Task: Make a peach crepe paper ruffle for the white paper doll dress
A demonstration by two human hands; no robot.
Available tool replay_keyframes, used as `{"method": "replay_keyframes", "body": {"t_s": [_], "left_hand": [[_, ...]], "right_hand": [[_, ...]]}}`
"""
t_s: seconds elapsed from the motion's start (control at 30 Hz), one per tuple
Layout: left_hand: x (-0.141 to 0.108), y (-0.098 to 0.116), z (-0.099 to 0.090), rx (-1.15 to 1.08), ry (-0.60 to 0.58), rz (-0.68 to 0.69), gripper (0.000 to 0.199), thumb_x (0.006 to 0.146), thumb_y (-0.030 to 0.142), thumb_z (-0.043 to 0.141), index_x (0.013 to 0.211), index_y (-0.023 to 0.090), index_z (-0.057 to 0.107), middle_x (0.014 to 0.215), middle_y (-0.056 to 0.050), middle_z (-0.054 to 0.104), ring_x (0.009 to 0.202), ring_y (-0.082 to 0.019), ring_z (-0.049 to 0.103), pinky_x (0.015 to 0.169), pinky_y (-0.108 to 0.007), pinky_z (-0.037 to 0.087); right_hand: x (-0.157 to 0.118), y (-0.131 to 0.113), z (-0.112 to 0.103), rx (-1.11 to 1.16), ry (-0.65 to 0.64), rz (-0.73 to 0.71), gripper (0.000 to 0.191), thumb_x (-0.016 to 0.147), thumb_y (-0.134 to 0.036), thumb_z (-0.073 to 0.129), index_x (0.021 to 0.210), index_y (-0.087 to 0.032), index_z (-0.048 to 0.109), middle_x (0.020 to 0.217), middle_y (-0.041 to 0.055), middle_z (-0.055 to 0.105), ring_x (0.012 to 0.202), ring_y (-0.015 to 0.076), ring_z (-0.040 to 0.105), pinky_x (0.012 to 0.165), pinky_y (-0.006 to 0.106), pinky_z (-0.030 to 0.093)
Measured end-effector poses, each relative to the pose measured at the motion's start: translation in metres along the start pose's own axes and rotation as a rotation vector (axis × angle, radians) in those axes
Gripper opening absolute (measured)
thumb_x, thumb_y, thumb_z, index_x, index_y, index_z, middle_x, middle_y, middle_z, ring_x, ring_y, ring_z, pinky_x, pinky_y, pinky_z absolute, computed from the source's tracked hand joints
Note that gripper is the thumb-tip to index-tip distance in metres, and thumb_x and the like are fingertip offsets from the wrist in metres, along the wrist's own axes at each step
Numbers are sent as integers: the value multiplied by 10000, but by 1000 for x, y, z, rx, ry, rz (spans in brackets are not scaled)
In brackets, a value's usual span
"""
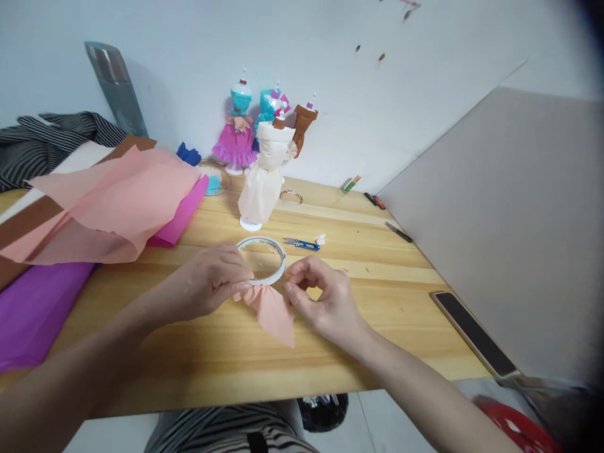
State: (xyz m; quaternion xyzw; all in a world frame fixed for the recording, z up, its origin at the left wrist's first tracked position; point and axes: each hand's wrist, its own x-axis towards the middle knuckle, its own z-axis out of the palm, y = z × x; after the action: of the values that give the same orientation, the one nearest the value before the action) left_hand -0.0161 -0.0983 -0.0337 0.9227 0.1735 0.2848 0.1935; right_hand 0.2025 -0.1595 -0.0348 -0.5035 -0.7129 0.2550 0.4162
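My left hand (212, 277) pinches the lower left rim of a narrow roll of white tape (282, 261), held above the table. Under that rim hangs a gathered piece of peach crepe paper (274, 314), its top edge bunched near my left fingertips and its lower end fanned out. Close to the roll's right side, the thumb and fingers of my right hand (321, 292) are pressed together. Whatever lies between those fingertips is too small to make out. Just behind the roll rest blue thread snips (302, 244) beside a white scrap (321, 239).
Dress-form stands wearing paper dresses, one cream (264, 182) and one magenta (234, 143), stand at the back. Layered crepe paper sheets (127, 195) cover the left side. A bottle (116, 88) leans by the wall. A phone (474, 333) lies along the right edge.
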Motion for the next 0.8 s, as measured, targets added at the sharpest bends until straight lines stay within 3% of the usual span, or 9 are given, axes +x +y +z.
{"method": "replay_keyframes", "body": {"t_s": [0.03, 0.1, 0.23, 0.5, 0.63, 0.8], "left_hand": [[0, 0, 0, 19, -10, -8, 319, 906, 154, 438, 597, 157, 517, 605, -6, 580, 647, -137, 516, 660, -265, 386], [0, 1, 1, 71, -37, -19, 311, 903, 136, 418, 611, 153, 522, 610, -12, 565, 655, -145, 509, 676, -279, 382], [-1, 1, 7, 245, -30, 31, 292, 896, 124, 397, 669, 152, 577, 634, -28, 572, 693, -172, 509, 723, -317, 386], [-2, 5, 14, 430, 17, 91, 283, 869, 89, 390, 681, 160, 590, 636, -33, 571, 704, -175, 494, 830, -368, 396], [-2, 3, 13, 392, 15, 100, 273, 867, 88, 400, 684, 155, 590, 648, -37, 579, 717, -185, 509, 803, -368, 402], [-1, 1, 5, 148, 2, 20, 291, 910, 135, 404, 671, 158, 569, 652, -23, 591, 695, -159, 518, 712, -299, 403]], "right_hand": [[0, -1, 1, -43, 25, -12, 20, 746, -150, 567, 765, -154, 566, 610, -6, 594, 503, 87, 529, 504, 213, 458], [0, -3, 2, -90, 50, -26, 58, 743, -148, 569, 686, -157, 565, 588, -5, 583, 510, 88, 514, 509, 216, 449], [1, -5, 6, -97, 72, 38, 78, 750, -180, 587, 678, -151, 599, 530, -18, 555, 465, 85, 474, 460, 212, 406], [2, -6, 13, -62, 108, 108, 151, 715, -189, 567, 572, -173, 523, 473, -32, 487, 430, 74, 404, 421, 198, 337], [6, -5, 15, 23, 112, 134, 159, 650, -180, 530, 518, -188, 442, 469, -49, 410, 447, 67, 347, 422, 194, 296], [13, 2, 7, 117, 97, 186, 138, 601, -212, 499, 491, -193, 417, 460, -50, 371, 452, 68, 315, 419, 197, 255]]}}
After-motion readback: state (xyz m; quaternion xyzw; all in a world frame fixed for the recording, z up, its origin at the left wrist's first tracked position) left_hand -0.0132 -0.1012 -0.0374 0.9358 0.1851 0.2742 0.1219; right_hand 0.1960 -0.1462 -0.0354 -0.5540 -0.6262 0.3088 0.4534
